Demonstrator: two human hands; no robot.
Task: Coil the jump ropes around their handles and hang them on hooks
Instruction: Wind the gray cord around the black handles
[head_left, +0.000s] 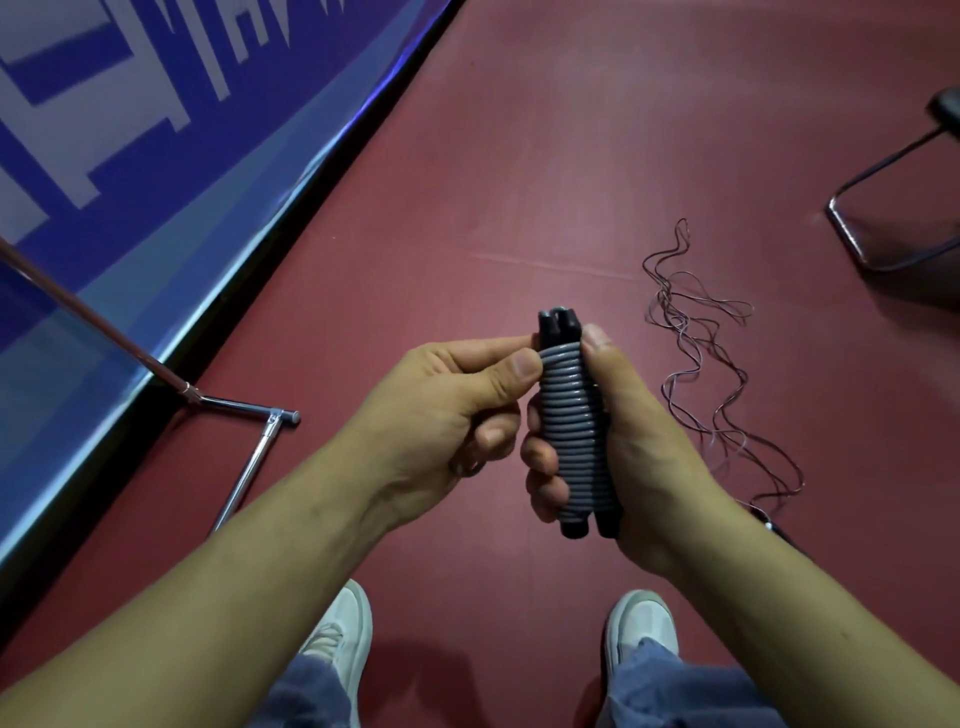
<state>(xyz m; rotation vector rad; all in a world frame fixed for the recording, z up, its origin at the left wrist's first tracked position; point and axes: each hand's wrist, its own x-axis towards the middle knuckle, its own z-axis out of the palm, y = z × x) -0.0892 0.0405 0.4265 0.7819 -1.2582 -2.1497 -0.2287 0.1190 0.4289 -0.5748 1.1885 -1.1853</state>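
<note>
Indoor sports hall. Red sports flooring (519, 156), seam visible, with a blue printed barrier board (130, 156) along its edge. A loose rope (701, 364) lies on the floor.

- Dull red floor (519, 156) under me, a faint seam crossing it.
- On my left, a blue panel (156, 182) with white shapes.
- A chrome tube stand (249, 465) leans against it.
- Far right, a dark metal chair base (848, 235).

The dark red floor (467, 182) carries a loose tangle of thin rope (696, 332). Right of the tangle and farther off stands a bent metal frame (852, 228). Well left of it rests a chrome stand foot (249, 415).
</note>
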